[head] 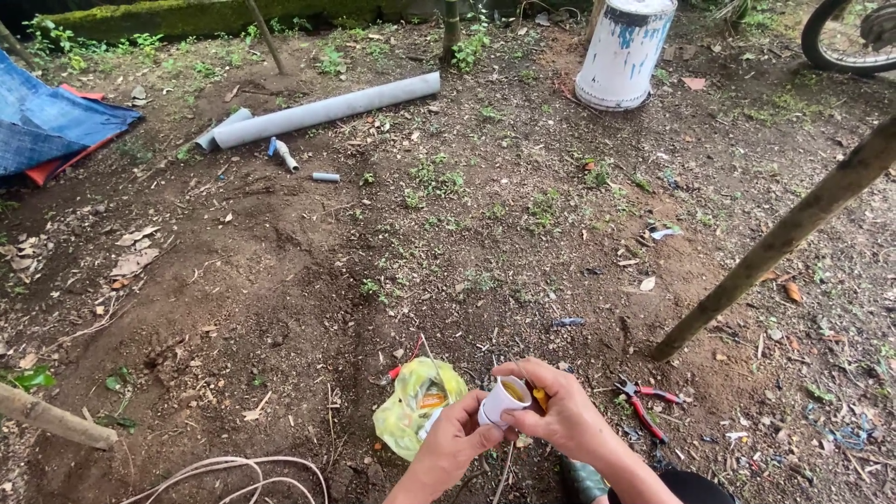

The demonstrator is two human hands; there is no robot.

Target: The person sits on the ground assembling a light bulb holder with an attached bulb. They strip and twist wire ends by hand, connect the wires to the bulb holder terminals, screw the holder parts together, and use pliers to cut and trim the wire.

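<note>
I hold a small white cylindrical fitting (504, 399) low in front of me, just above the bare dirt, with both hands closed on it. My left hand (455, 441) pinches its lower end from beneath, fingers narrow around the wall; my right hand (560, 411) wraps the far side and also grips something small and yellow-orange (540, 397), which I cannot identify. To do this well, I judge I should keep the left grip firm and the open mouth turned up toward me. The fitting is short, plain white, with a yellowish inside at its open end. A yellow-green plastic bag (415, 403) lies just to the left, red-handled pliers (646, 403) to the right.
</note>
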